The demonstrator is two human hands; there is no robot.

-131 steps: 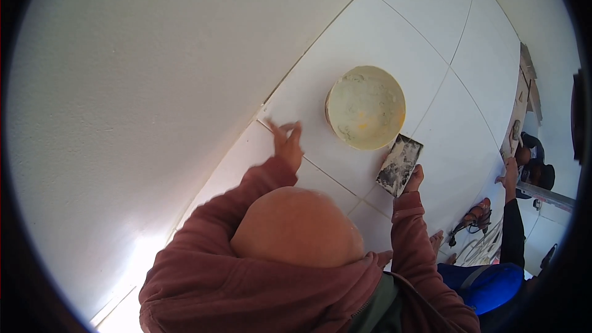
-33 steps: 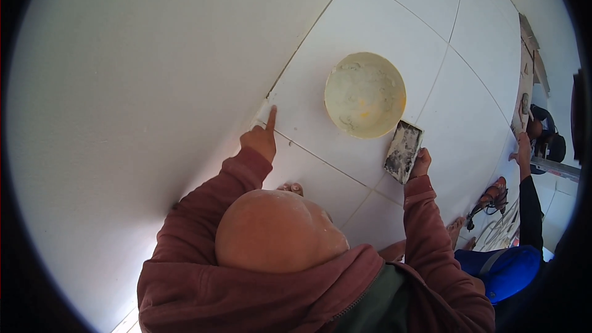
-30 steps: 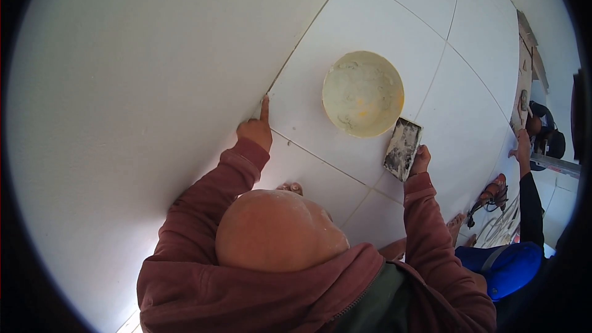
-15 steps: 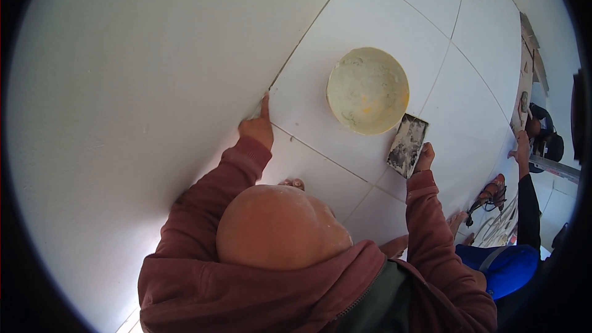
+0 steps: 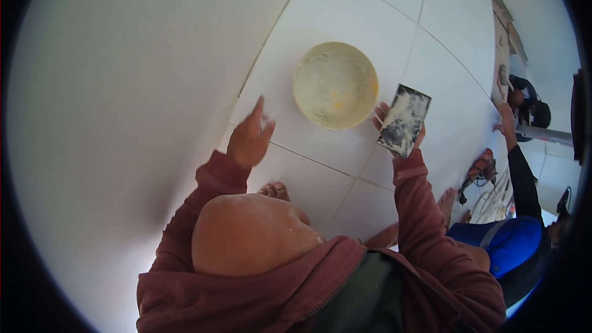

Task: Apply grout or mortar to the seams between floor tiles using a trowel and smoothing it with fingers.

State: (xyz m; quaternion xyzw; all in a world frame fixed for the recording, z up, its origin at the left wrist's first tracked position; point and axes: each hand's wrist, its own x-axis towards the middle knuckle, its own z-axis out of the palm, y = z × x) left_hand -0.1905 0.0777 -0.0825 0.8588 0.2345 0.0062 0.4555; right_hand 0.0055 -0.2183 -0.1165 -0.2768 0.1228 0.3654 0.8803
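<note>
1. Your right hand point(image 5: 382, 116) holds the rectangular plate point(image 5: 405, 121) from beneath: dark face, uneven pale paste smears.
2. Your left hand point(image 5: 250, 140): fingers parted, blurred.
3. Round cream tub point(image 5: 370, 95), paste-streaked inside, stands between your hands.

Plain off-white wall point(image 5: 135, 86) along floor's left edge; surface matte. Floor point(image 5: 453, 71): large glossy white tiles, thin darker grout lines point(image 5: 313, 159) crossing. Dark narrow joint point(image 5: 275, 31) between wall and floor. Second pale wall point(image 5: 546, 31) beyond floor's right edge; brownish planks point(image 5: 502, 37) along that edge. Bright glare point(image 5: 147, 265) low on left wall, soft shadow point(image 5: 165, 206) just above; remaining light even, cool.
</note>
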